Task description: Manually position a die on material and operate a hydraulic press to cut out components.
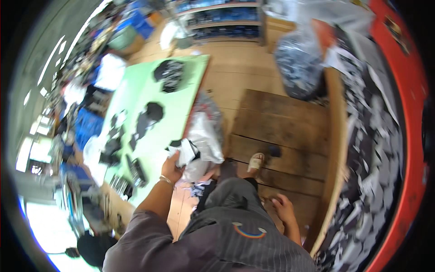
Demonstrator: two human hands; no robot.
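My left hand [171, 169], with a band on its wrist, is closed on a small bunch of white and black flat pieces [185, 153] at the right edge of the pale green table [174, 109]. Whether they are cloth or another sheet material I cannot make out. Farther up the table lie a black-and-grey pile [170, 75] and a dark grey pile [150, 117]. More dark bundles [136, 170] rest toward its near left side. My right hand [284, 209] hangs beside my lap on the right, fingers loosely bent and apart, with nothing visible in it.
White plastic bags [204, 138] bulge against the table's right side. A low wooden platform [281, 127] lies under my foot. On the right, a wooden-edged bin [337, 149] holds many grey, black and white scraps [369, 181]. A stuffed dark bag [299, 63] and shelves [222, 22] stand beyond.
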